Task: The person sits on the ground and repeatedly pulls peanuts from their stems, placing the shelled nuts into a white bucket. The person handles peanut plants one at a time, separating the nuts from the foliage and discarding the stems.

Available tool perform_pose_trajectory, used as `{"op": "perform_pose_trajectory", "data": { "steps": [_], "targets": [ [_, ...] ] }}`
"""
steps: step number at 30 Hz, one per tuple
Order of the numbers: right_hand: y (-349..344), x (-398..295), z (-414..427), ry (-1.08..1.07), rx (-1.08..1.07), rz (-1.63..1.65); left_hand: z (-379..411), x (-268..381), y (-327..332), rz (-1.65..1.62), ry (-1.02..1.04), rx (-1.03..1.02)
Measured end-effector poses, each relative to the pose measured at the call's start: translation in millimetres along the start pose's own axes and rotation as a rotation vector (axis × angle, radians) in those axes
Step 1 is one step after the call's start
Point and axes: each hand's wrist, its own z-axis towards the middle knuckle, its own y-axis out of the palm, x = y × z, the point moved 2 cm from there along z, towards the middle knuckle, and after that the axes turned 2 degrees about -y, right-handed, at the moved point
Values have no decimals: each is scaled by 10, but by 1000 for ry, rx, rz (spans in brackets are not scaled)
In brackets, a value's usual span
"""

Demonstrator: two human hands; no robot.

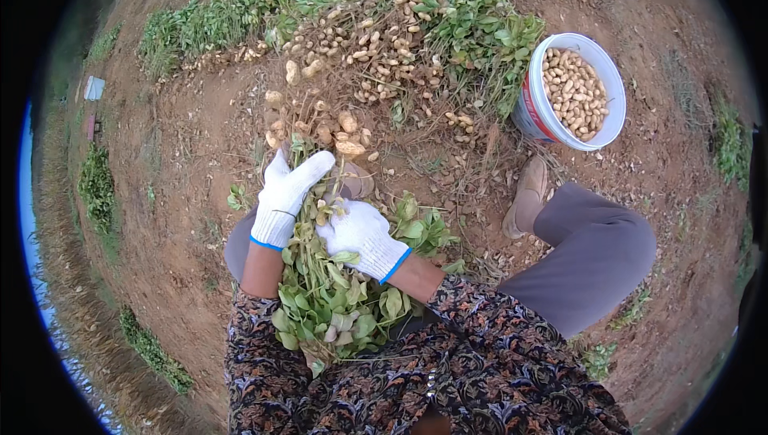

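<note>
A bunch of pulled peanut plants (336,297) lies across my lap, leaves toward my body and pods pointing away. My left hand (285,195), in a white knit glove with a blue cuff, is closed around the stems near the root end. Lower down the bunch, my right hand (363,234), gloved the same way, grips the stems; its fingertips are partly hidden by leaves. Peanut pods (350,138) with soil-covered roots hang just beyond my left fingers. On the ground ahead is a heap of more peanut plants (384,45), many pods showing.
A white bucket (612,129) with a red label, partly filled with picked peanuts (575,93), stands to the right beyond my shoe (531,189). A row of uprooted plants (204,30) stretches off to the far left. A small white container (94,88) sits farther left on the reddish soil.
</note>
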Motion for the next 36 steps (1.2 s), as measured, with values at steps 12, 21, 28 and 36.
{"op": "perform_pose_trajectory", "data": {
  "steps": [12, 21, 28, 36],
  "targets": [
    [-296, 876, 288, 108, -671, 1099, -86, 68, -137, -125, -181, 151],
    [767, 2441, 1012, 136, -3, -304, -45, 144, -106, -323, -229, 113],
    [737, 2636, 1046, 276, -283, -337, -136, 292, 109, -58, -148, 151],
    [-779, 1411, 214, 549, 380, 990, 5, 147, 118, -18, -74, 130]
  ]
}}
